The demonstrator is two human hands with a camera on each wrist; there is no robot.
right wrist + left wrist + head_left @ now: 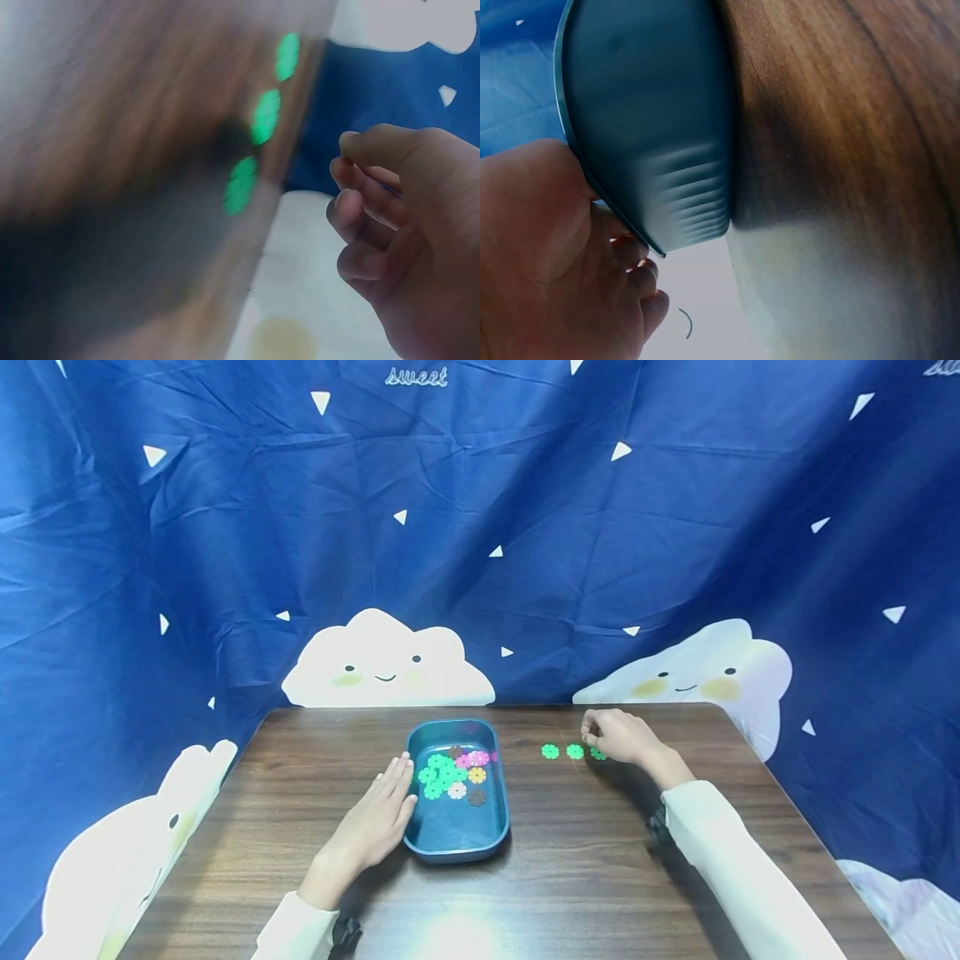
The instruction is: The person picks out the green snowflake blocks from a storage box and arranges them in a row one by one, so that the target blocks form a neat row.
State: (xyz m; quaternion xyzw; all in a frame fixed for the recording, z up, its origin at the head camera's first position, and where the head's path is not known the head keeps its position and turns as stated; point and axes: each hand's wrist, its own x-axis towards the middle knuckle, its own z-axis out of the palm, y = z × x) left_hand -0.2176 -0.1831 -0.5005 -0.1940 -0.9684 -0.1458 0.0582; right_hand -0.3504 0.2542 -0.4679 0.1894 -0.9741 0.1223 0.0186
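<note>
With the left hand flat against the tray, the right hand, fingers curled and apparently empty, should set each green disc evenly in the row on the table.

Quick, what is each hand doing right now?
Left hand: open, flat against the blue tray.
Right hand: fingers curled, holding nothing, by the green pieces.

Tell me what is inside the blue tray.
The tray holds a pile of flower-shaped discs: mostly green, plus pink, yellow, white and brown. Its near half is bare. Anything beneath the pile is hidden. The left hand rests against its side.
</note>
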